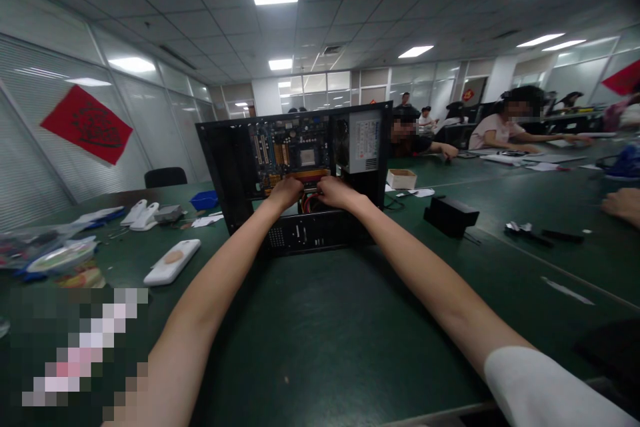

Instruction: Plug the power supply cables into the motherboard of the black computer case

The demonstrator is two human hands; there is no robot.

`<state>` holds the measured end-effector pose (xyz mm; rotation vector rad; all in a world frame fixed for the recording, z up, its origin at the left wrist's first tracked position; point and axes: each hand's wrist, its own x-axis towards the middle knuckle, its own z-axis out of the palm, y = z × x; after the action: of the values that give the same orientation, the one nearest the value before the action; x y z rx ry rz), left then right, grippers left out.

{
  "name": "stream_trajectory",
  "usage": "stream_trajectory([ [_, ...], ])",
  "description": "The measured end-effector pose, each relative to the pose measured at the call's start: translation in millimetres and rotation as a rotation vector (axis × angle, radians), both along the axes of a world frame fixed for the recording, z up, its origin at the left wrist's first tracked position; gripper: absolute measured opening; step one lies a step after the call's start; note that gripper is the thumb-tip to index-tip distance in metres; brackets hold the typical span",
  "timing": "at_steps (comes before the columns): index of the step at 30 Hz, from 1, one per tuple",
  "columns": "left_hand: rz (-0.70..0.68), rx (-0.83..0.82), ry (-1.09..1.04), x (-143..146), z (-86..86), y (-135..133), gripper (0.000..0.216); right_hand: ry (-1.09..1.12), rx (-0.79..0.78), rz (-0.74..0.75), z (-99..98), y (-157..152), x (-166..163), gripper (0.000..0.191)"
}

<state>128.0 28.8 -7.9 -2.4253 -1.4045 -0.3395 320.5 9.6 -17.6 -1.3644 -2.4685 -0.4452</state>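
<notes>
**Two bare hands, the left hand (286, 193) and the right hand (337, 192), at an open black metal computer case (224, 167)**

Nearest, a short white fabric sleeve (545, 380) covers the upper right arm above a dark green tabletop (300, 320). To the left lie a white rounded slab with a beige disc (173, 261) and a heap of clear plastic bags (60, 257); a pixelated patch hides the corner. To the right are a thin pale strip (569, 290), some dark narrow pieces (530, 233) and a black boxy part (450, 215). Another person's hand (623, 205) rests at the right edge.

Straight ahead, the case stands on the table, open side toward the wearer. Both hands reach its lower middle, covering the bottom edge of the dark circuit board (285, 153), beside long orange and red slots (317, 176). The fingers are curled inward; whether they are clamped on anything, I cannot tell. Multicoloured cables (313, 203) crowd the gap below them, and a silver power supply (364, 145) fills the upper right corner.

Just past the case sit a small blue tray (205, 200) on the left and an open white box (401, 179) on the right. The case partly blocks a person in dark clothing (425, 145) behind it. Farther off are a black chair (165, 177) and a red paper diamond (87, 124) on the glass wall (30, 140).
</notes>
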Motion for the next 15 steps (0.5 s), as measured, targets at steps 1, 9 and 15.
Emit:
stream_trajectory([
  [1,0.007,0.014,0.026,0.0,-0.5,1.7,0.031,-0.006,0.001,0.010,0.0,0.1,-0.5,0.028],
  [9,0.020,0.050,0.073,-1.6,-2.0,5.8,0.027,-0.043,0.030,0.094,3.2,5.0,-4.9,0.030],
  [15,0.044,0.022,0.062,-0.1,0.7,-0.1,0.028,-0.080,0.033,0.149,6.1,23.3,-8.4,0.027],
])
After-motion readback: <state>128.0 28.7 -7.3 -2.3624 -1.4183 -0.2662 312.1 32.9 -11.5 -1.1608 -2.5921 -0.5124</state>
